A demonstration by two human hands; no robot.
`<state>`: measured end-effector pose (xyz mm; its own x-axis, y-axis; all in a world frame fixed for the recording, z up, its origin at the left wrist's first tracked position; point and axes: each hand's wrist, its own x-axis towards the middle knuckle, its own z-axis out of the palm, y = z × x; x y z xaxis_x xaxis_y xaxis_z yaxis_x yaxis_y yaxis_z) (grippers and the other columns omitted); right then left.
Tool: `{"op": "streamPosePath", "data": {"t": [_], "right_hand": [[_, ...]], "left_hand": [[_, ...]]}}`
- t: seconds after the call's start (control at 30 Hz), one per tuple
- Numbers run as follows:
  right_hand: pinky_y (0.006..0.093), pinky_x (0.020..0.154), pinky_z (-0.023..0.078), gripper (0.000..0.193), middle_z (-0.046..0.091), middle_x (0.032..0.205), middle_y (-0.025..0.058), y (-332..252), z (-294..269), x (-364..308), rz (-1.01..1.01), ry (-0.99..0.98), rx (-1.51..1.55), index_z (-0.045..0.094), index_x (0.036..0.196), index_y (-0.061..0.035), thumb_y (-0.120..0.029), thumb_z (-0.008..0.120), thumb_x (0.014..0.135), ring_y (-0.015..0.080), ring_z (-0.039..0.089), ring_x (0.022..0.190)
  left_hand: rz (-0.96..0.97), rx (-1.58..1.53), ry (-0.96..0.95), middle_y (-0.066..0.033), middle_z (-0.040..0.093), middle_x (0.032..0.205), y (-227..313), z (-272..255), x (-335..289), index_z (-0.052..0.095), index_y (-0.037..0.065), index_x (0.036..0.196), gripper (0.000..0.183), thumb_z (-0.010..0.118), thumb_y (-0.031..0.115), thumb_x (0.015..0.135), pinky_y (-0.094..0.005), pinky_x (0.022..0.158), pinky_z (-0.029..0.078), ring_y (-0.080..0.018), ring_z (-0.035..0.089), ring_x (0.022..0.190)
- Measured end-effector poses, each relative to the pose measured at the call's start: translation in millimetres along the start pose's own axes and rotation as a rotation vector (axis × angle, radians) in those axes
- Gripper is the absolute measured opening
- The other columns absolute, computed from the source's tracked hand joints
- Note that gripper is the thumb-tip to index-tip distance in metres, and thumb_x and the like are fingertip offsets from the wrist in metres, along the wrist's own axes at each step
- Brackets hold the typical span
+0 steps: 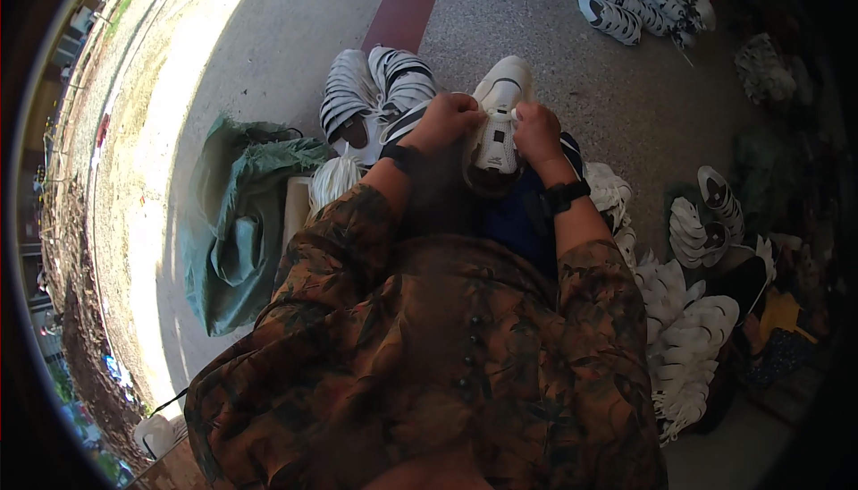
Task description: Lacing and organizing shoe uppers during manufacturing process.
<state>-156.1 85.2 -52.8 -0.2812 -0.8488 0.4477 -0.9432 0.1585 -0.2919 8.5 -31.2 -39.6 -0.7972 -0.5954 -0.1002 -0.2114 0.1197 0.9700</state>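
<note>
A white sneaker (pixel 493 132) rests in front of my lap, its toe pointing away from me and its tongue toward me. My left hand (pixel 444 122) is at its left side, thumb and fingertips pinched on a white shoelace by the eyelets. On the opposite side, my right hand (pixel 539 132) is closed with its fingers pinched on the lace near the eyelets. The thin lace ends are hard to make out between the fingers. Just beyond my left hand lie nested stacks of white shoe uppers with dark stripes (pixel 350 97). Below them hangs a bundle of white laces (pixel 335 177).
A green sack (pixel 234 249) lies crumpled to my left. Further shoe-upper stacks (pixel 702 338) lie close by my right arm, with a few loose ones (pixel 702 231) beyond. Another group of striped uppers (pixel 612 12) sits at the far right on the speckled floor (pixel 563 34).
</note>
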Motion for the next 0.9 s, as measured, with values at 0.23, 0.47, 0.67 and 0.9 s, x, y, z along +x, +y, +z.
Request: {"op": "streamPosePath", "data": {"t": [0.23, 0.47, 0.67, 0.9], "right_hand": [[0.0369, 0.055, 0.045, 0.013, 0.059, 0.063, 0.0189, -16, -7, -13, 0.368, 0.087, 0.285, 0.056, 0.065, 0.001, -0.005, 0.06, 0.076, 0.0338, 0.058, 0.058], [0.0451, 0.07, 0.051, 0.015, 0.061, 0.083, 0.0224, -43, -25, -21, 0.245, -0.173, -0.12, 0.056, 0.092, 0.0027, -0.004, 0.05, 0.08, 0.0394, 0.062, 0.079], [0.0427, 0.074, 0.051, 0.014, 0.06, 0.086, 0.023, -44, -18, -18, 0.214, -0.098, -0.081, 0.057, 0.086, 0.0059, -0.002, 0.052, 0.076, 0.0394, 0.061, 0.082], [0.0456, 0.073, 0.05, 0.01, 0.061, 0.081, 0.0254, -28, -9, -19, 0.315, -0.115, 0.022, 0.057, 0.079, 0.0049, 0.0, 0.054, 0.071, 0.0411, 0.06, 0.079]], "left_hand": [[-0.026, -0.096, 0.113, -0.005, 0.063, 0.067, 6, 7, -4, 0.066, -0.003, 0.081, 0.016, 0.063, 0.013, 0.079, -0.0264, 0.058, 0.047, -0.0101, 0.058, 0.061], [0.005, 0.041, 0.189, -0.0079, 0.065, 0.067, 2, 11, 0, 0.067, -0.002, 0.08, 0.015, 0.066, 0.012, 0.076, -0.0284, 0.058, 0.049, -0.0137, 0.061, 0.061], [0.042, 0.254, 0.221, -0.0146, 0.066, 0.072, -5, 18, 1, 0.068, 0.0, 0.082, 0.02, 0.068, 0.018, 0.073, -0.034, 0.063, 0.051, -0.0236, 0.065, 0.066], [0.224, 0.773, 0.275, -0.0122, 0.063, 0.082, -19, 35, 4, 0.066, 0.005, 0.078, 0.016, 0.061, 0.021, 0.078, -0.0374, 0.07, 0.051, -0.0276, 0.063, 0.075]]}}
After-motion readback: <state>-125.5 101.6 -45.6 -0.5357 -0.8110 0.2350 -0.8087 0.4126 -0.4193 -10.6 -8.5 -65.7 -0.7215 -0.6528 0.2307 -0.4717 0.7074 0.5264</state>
